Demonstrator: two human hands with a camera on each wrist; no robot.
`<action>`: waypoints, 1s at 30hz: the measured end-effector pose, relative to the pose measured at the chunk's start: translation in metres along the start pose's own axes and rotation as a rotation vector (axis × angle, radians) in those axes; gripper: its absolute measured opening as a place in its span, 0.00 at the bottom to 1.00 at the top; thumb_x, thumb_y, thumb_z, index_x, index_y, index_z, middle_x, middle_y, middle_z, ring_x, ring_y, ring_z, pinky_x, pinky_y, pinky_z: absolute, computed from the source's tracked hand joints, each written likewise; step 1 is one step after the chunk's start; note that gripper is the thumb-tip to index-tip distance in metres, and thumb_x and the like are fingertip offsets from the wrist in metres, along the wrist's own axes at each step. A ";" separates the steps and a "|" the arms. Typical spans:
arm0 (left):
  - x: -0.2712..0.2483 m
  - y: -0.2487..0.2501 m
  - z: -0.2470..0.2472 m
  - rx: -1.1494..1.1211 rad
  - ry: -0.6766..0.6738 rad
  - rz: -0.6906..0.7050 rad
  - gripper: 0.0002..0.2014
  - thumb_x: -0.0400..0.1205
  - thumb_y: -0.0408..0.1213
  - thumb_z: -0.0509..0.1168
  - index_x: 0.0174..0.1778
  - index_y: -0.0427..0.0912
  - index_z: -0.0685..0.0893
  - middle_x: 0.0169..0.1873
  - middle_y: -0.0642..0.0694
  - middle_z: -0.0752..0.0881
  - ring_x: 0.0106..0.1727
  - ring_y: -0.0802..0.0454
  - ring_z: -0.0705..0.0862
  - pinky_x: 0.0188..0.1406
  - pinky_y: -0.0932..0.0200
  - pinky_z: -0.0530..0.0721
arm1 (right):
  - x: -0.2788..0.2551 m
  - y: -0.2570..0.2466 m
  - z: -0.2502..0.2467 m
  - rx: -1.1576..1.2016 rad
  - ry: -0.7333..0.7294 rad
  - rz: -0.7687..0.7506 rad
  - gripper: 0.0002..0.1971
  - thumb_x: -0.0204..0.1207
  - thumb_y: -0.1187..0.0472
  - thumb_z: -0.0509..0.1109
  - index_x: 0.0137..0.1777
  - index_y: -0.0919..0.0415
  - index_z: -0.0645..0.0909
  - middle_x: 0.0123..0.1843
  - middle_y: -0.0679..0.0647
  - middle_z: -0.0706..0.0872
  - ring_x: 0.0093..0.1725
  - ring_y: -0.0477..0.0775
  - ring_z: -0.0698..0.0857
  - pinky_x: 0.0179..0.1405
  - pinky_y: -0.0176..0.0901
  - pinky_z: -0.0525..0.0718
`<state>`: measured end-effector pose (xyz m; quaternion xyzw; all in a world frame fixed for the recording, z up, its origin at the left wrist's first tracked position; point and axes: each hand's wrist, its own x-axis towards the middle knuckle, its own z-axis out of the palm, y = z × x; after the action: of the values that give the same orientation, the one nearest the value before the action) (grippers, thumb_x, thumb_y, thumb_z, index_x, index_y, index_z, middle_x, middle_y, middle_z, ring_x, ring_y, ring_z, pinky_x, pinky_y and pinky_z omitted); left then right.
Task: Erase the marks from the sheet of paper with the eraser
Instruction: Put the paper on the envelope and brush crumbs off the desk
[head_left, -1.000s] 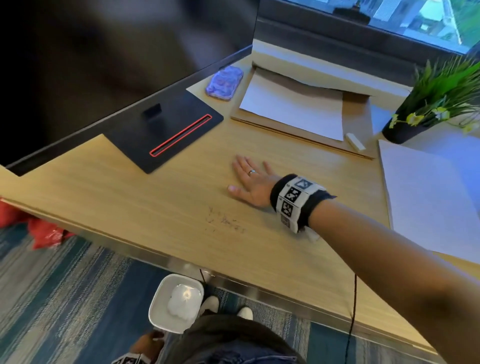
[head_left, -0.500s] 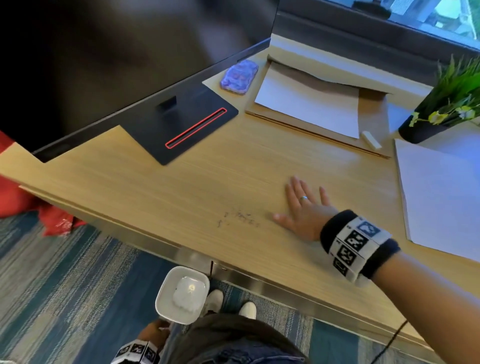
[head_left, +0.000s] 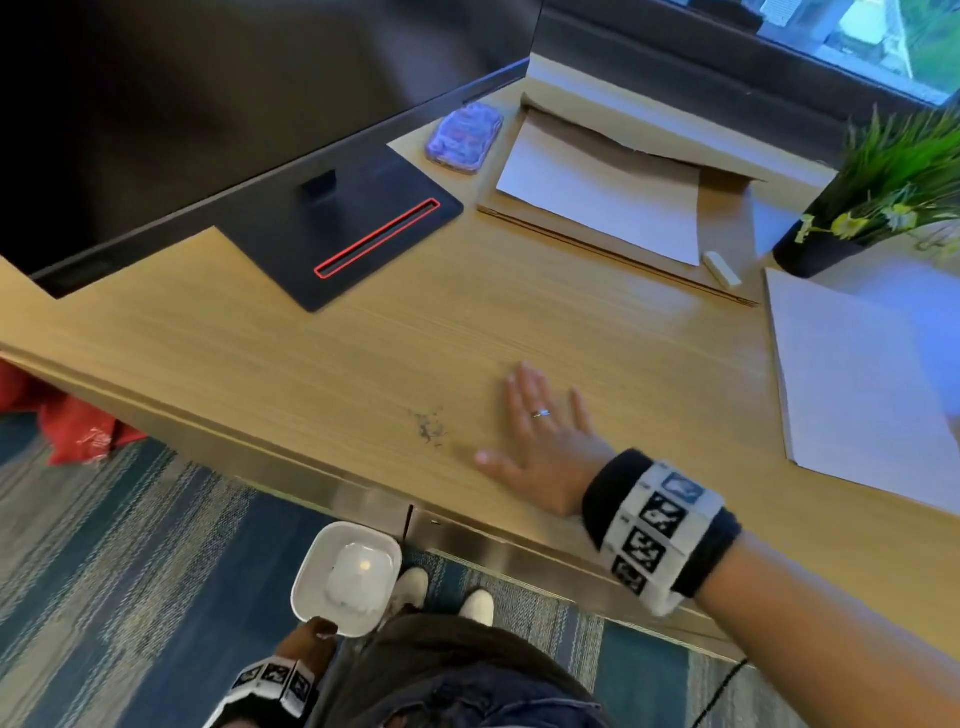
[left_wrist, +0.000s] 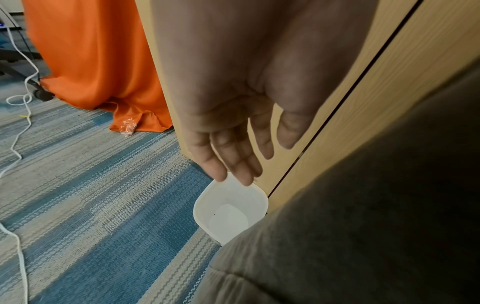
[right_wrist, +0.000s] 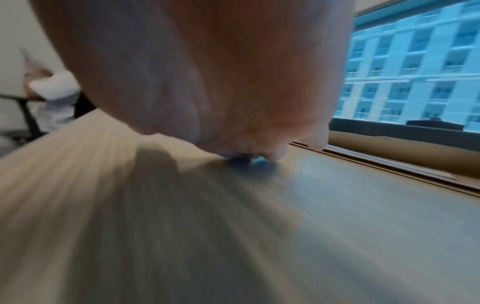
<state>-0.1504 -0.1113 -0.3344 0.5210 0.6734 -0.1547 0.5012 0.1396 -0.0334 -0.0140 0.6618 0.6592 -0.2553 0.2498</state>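
Observation:
My right hand (head_left: 535, 431) lies flat and open on the wooden desk (head_left: 311, 364), palm down, close to the near edge. A small patch of dark eraser crumbs (head_left: 428, 426) sits just left of its thumb. The white eraser (head_left: 722, 268) rests far back on a cardboard sheet (head_left: 727, 208), beside a blank sheet of paper (head_left: 602, 202). Below the desk edge my left hand (left_wrist: 233, 172) touches the near rim of a white bowl (left_wrist: 231, 211) with straight fingers, thumb apart. The right wrist view is blurred and shows only the palm (right_wrist: 207, 82) on the desk.
A second paper sheet (head_left: 857, 384) lies at the right. A potted plant (head_left: 883, 197) stands behind it. A monitor base (head_left: 358, 234) and a purple phone (head_left: 465, 136) sit at the back left. Orange cloth (left_wrist: 98, 61) and cables (left_wrist: 18, 133) are on the carpet.
My right hand slid back across the desk toward the near edge and now lies right of the crumbs, which sit in a tighter patch. The bowl stays below the edge.

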 end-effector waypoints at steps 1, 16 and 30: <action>-0.001 -0.001 0.000 -0.007 0.002 -0.005 0.15 0.83 0.36 0.62 0.66 0.39 0.82 0.67 0.41 0.81 0.69 0.46 0.78 0.64 0.62 0.72 | -0.002 0.009 0.002 -0.037 -0.023 0.062 0.44 0.74 0.29 0.33 0.76 0.61 0.21 0.75 0.56 0.18 0.78 0.55 0.25 0.75 0.60 0.26; -0.007 0.014 -0.007 -0.006 0.018 -0.072 0.17 0.84 0.34 0.61 0.69 0.37 0.77 0.69 0.40 0.78 0.69 0.46 0.77 0.61 0.65 0.72 | -0.006 -0.016 0.010 -0.010 0.002 0.027 0.45 0.69 0.27 0.30 0.71 0.59 0.19 0.72 0.56 0.17 0.77 0.54 0.24 0.78 0.62 0.28; -0.026 0.020 -0.017 -0.030 0.008 -0.053 0.18 0.83 0.36 0.62 0.69 0.40 0.77 0.71 0.41 0.77 0.72 0.46 0.75 0.64 0.65 0.70 | -0.006 -0.041 0.004 0.076 -0.025 -0.141 0.46 0.68 0.26 0.32 0.70 0.59 0.17 0.73 0.57 0.17 0.76 0.55 0.21 0.77 0.60 0.26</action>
<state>-0.1430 -0.1052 -0.2990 0.4960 0.6913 -0.1554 0.5019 0.0982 -0.0400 -0.0127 0.6196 0.6906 -0.3055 0.2142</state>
